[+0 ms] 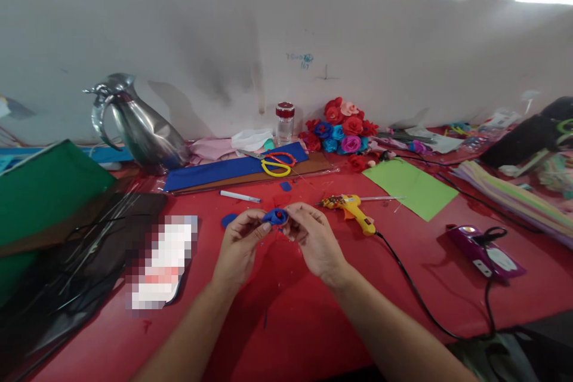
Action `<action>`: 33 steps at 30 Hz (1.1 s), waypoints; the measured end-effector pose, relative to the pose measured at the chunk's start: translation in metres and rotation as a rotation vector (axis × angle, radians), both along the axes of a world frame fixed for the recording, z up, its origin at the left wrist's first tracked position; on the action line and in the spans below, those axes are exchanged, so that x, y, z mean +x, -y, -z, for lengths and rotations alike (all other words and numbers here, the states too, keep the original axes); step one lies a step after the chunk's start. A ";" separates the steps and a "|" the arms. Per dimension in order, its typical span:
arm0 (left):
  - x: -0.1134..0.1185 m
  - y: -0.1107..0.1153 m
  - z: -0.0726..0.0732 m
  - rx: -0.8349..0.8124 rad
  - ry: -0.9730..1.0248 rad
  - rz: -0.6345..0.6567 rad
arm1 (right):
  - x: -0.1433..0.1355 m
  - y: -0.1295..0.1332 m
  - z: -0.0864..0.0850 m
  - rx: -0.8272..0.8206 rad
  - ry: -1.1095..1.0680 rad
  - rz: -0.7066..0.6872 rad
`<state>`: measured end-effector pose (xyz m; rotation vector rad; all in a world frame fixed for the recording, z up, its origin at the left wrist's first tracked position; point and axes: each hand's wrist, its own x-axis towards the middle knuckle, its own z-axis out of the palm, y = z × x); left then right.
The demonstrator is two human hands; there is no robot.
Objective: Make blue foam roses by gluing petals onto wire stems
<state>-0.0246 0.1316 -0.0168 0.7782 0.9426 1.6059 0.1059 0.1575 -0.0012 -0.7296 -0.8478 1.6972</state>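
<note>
Between my two hands is a small blue felt flower [274,216] with a dark red centre, held just above the red table. My left hand [242,242] pinches it from the left, thumb along its lower edge. On the other side, the fingers of my right hand [313,237] close on its right edge, their tips partly hidden. A round blue felt piece [229,221] lies by my left knuckles. To the right of my hands rests a yellow glue gun [356,209] with a clear glue stick in its back.
Scissors [275,164] lie on folded blue felt [215,170]. A white pen [240,196], green sheet [409,188], bunch of felt roses [342,128], glass jar [285,123] and steel jug [138,125] stand or lie around. The gun's cord runs towards a purple power strip [486,253].
</note>
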 end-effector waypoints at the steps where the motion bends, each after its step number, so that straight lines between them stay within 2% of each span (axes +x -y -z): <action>1: 0.000 0.000 0.001 0.000 0.003 0.007 | 0.000 0.000 0.000 0.000 -0.001 -0.007; 7: -0.002 -0.002 0.001 0.014 -0.017 0.032 | 0.001 0.001 0.000 -0.010 -0.016 -0.043; 13: -0.002 -0.002 0.003 -0.040 -0.036 0.082 | 0.001 0.002 -0.002 -0.005 0.012 -0.056; 21: -0.001 -0.001 -0.004 -0.074 -0.035 0.097 | 0.002 0.001 -0.001 -0.032 -0.021 -0.002; 25: -0.002 0.000 -0.006 -0.067 -0.028 0.051 | 0.003 0.001 -0.003 -0.036 -0.077 0.092; 27: -0.002 0.000 -0.007 -0.065 -0.010 0.032 | 0.001 0.001 -0.001 -0.057 -0.019 0.130; 29: -0.001 0.000 -0.007 -0.066 0.022 0.023 | -0.003 0.003 0.001 -0.055 0.077 0.105; 33: 0.002 0.000 -0.006 -0.072 0.079 0.016 | -0.011 0.008 0.009 0.085 0.180 0.023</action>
